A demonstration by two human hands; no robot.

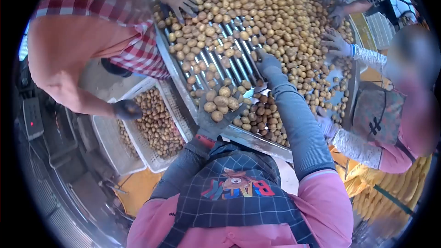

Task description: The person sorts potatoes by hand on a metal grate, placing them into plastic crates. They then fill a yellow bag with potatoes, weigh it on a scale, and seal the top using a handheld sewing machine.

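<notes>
My left hand (209, 121), in a grey glove, is cupped palm up under several potatoes (223, 102) at the near edge of the sorting table. Further forward, my gloved right hand (268, 63) reaches down among potatoes beside the metal rollers (225, 62); its fingers are foreshortened, and I cannot tell whether they grip one. Loose potatoes lie on the rollers to its left, and a dense layer of potatoes (285, 27) spreads behind and to its right. Below my right wrist, darker potatoes (264, 115) are gathered near the table's front rim (257, 143).
Left of the table stand white plastic crates (133, 149) with small potatoes. A person in a checked apron (138, 50) works there, one gloved hand (177, 1) over the table, another (127, 109) above a crate. On the right, other people's gloved hands (336, 43) touch the potatoes.
</notes>
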